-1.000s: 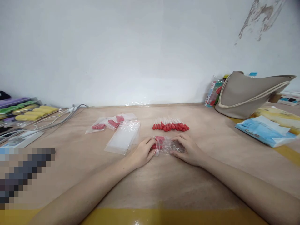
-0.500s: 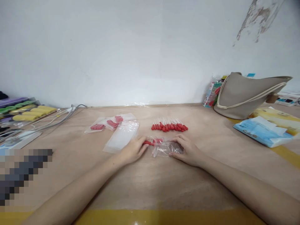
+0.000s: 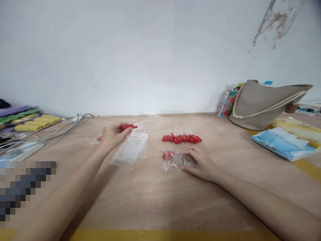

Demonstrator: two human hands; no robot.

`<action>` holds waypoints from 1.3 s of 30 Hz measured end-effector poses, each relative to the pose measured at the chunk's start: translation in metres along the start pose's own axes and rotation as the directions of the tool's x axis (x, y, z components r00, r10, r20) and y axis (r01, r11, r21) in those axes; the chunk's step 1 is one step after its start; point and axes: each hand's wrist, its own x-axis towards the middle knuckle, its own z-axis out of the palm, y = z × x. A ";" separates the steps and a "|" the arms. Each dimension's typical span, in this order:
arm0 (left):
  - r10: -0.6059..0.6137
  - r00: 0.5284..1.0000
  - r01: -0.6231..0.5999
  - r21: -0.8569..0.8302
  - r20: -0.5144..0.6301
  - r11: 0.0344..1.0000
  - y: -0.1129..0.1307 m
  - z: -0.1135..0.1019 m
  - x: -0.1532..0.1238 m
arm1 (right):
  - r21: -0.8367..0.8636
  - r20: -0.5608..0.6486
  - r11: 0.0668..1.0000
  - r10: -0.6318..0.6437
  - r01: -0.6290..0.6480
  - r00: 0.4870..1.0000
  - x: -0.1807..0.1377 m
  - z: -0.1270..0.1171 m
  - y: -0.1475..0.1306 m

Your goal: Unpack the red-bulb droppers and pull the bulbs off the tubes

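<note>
My left hand (image 3: 112, 135) is raised over the left side of the table, pinching a red-bulbed dropper (image 3: 129, 126) above the filled small bags (image 3: 140, 128). My right hand (image 3: 200, 164) lies flat on the table, fingers pressing down a clear zip bag (image 3: 174, 159) that holds red-bulbed droppers. Just behind that bag is a row of loose red-bulbed droppers (image 3: 182, 136). A stack of empty clear zip bags (image 3: 130, 149) lies between my hands.
A beige bucket bag (image 3: 265, 103) stands at the back right with a colourful packet (image 3: 227, 100) beside it. A blue pack (image 3: 282, 143) lies at the right. Grey cables (image 3: 62, 129) and trays of yellow and green items (image 3: 30, 118) sit at the far left.
My left hand has pulled one red-bulbed dropper out at the zip bag's mouth and carried it up and left. My right hand has stayed on the bag.
</note>
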 end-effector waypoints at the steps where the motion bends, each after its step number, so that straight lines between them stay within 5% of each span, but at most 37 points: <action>1: 0.060 0.997 -0.057 0.064 -0.047 0.996 -0.001 0.013 -0.001 | 0.004 0.000 1.000 0.002 -0.002 1.000 0.000 0.000 0.000; 5: 0.271 0.961 -0.274 0.293 0.051 0.916 -0.002 0.068 -0.006 | 0.000 -0.002 1.000 -0.005 0.005 1.000 0.000 0.000 -0.001; 12: 0.226 0.959 -0.270 0.308 0.173 0.912 0.003 0.122 -0.012 | -0.010 -0.011 1.000 -0.019 0.019 1.000 0.000 0.000 0.000; 22: -0.023 0.999 0.031 0.226 -0.038 0.974 -0.009 0.126 -0.008 | -0.018 -0.022 0.999 -0.037 0.037 0.999 -0.001 0.001 0.002; 33: -0.014 0.999 0.005 0.205 0.043 0.979 0.005 0.138 -0.002 | -0.021 -0.022 0.999 -0.029 0.029 0.999 -0.001 0.001 0.001; 39: 0.007 0.997 -0.017 0.129 0.074 0.991 0.014 0.124 -0.015 | -0.021 -0.013 0.999 -0.040 0.040 0.999 -0.001 0.001 0.001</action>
